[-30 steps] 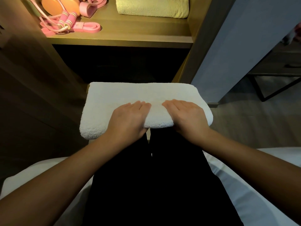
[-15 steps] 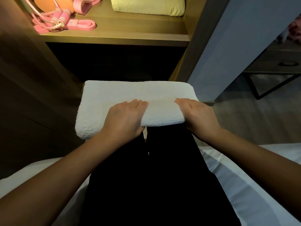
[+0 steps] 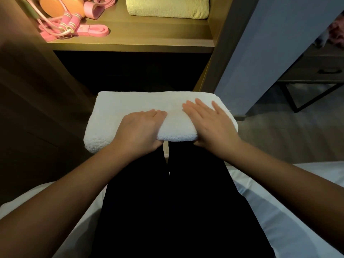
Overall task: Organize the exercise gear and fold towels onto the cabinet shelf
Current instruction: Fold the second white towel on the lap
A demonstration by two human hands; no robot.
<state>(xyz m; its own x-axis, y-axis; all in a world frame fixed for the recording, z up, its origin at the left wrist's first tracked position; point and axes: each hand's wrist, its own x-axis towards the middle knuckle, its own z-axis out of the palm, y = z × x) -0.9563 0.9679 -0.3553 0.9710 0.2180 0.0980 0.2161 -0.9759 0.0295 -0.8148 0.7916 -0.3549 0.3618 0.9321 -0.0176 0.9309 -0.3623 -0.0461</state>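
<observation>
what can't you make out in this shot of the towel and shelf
Head view:
- green towel and orange gear on the shelf: cut off by the top edge.
- space under the shelf: too dark.
- thumb of the left hand: hidden under the hand, so its hold on the white towel is unclear.

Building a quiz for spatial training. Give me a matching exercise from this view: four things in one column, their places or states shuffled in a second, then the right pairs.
Column A
1. white towel
2. pale yellow towel
3. pink jump rope
4. right hand

Column B
a. left part of the cabinet shelf
b. flat, fingers spread, on the white towel
c. across the lap
d. right part of the cabinet shelf

Pairs: 1-c; 2-d; 3-a; 4-b
</observation>
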